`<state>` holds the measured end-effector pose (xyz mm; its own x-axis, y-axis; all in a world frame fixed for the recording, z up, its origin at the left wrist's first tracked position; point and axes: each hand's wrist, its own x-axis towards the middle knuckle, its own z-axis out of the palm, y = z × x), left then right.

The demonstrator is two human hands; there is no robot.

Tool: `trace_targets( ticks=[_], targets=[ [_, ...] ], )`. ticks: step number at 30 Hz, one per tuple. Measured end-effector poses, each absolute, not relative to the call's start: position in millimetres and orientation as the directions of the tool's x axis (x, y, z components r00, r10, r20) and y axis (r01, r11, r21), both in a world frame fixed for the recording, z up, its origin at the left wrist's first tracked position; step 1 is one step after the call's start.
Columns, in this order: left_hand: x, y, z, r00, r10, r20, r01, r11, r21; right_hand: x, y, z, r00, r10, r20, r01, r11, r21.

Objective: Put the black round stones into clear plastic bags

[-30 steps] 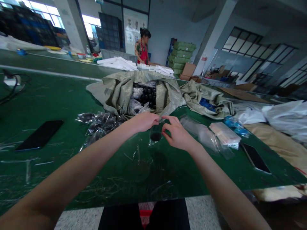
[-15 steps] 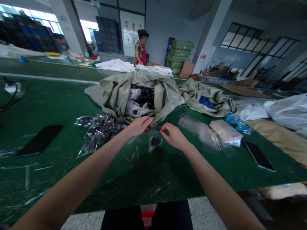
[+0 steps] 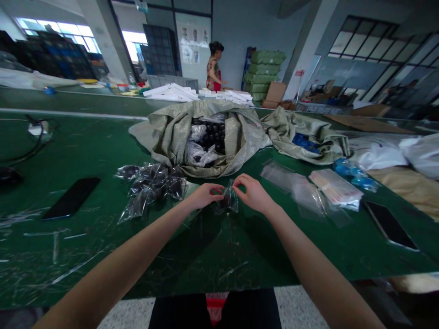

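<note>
A small clear plastic bag [image 3: 227, 204] with a dark round item inside stands between my hands over the green table. My right hand [image 3: 253, 193] pinches its upper edge. My left hand [image 3: 205, 195] has its fingers closed against the bag's left side; the fingertips partly overlap the bag. Left of my hands lies a pile of bagged dark items [image 3: 156, 180]. Beyond them, an open woven sack [image 3: 164, 137] holds many black balls [image 3: 214, 135] and some crumpled clear plastic. Flat empty bags [image 3: 307, 194] and a stack of bags [image 3: 336, 188] lie to the right.
One phone [image 3: 71, 197] lies at left, another phone [image 3: 390, 225] at right. A second sack [image 3: 329, 137] holds blue items, with blue bagged pieces [image 3: 355, 173] beside it. Plastic scraps litter the table's left front. A person [image 3: 214, 68] stands behind white strips [image 3: 171, 92].
My left hand has come down to the bag's side, and the bag leans in my fingers. My right hand keeps its pinch near the top. The view has shifted slightly left.
</note>
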<state>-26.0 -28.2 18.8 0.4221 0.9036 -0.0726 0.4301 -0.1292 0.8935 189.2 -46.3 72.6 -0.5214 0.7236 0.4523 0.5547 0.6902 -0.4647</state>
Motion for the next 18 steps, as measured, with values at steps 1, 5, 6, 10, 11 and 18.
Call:
trace_targets(
  ticks=[1,5,6,10,11,18],
  targets=[
    [-24,-25,16,0.424,0.903,-0.072,0.42,-0.126,0.899,190,-46,73,-0.523,0.723,0.451,0.553,0.69,-0.466],
    [-25,-18,11,0.417,0.903,-0.104,0.415,-0.087,0.905,195,-46,72,-0.521,0.719,0.46,0.548,0.695,-0.466],
    [-28,-17,11,0.401,0.909,-0.116,0.445,-0.083,0.891,197,-46,71,-0.522,0.717,0.462,0.545,0.697,-0.466],
    [-54,-24,20,0.299,0.949,-0.102,0.787,-0.185,0.588,200,-46,70,-0.536,0.709,0.459,0.534,0.706,-0.465],
    [-62,-28,24,0.266,0.962,-0.07,0.878,-0.211,0.43,200,-46,71,-0.54,0.706,0.459,0.531,0.709,-0.465],
    [-59,-37,34,0.579,0.815,0.039,0.743,-0.546,0.387,197,-45,74,-0.573,0.68,0.457,0.507,0.732,-0.455]
  ],
)
